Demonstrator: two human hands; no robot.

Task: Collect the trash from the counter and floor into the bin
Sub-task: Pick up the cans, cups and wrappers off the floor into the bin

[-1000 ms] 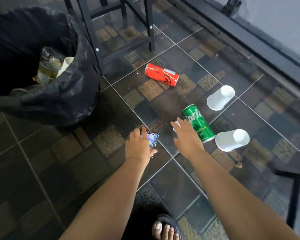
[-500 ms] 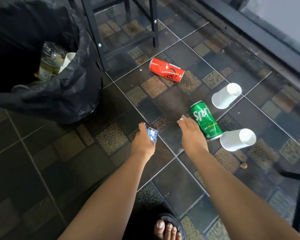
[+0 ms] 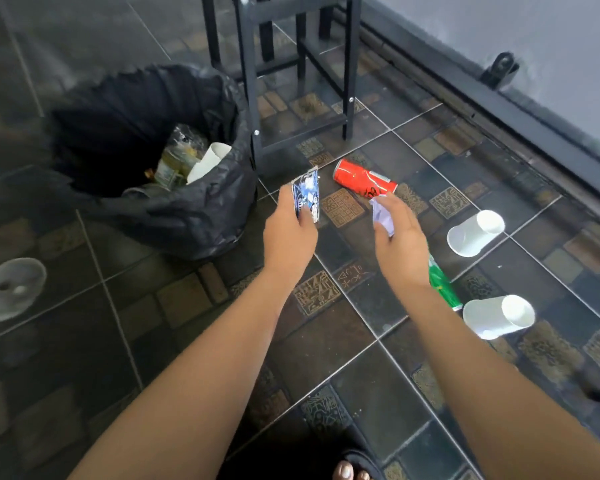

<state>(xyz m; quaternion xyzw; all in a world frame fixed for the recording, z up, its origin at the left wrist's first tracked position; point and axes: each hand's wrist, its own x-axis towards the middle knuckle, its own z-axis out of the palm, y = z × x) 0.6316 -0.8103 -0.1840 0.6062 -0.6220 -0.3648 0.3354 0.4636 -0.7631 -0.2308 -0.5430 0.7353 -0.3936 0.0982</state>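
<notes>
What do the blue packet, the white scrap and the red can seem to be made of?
The blue packet in the left hand: looks like glossy printed foil or plastic film, shiny. The white scrap in the right hand: probably paper or tissue, crumpled, matte. The red can: likely thin painted metal, glossy with highlights.

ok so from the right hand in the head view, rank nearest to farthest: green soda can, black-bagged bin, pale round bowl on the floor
1. Green soda can, on the floor right beside the wrist of the right hand.
2. Black-bagged bin, to the left, beyond the left hand.
3. Pale round bowl, at the far left edge.
</notes>
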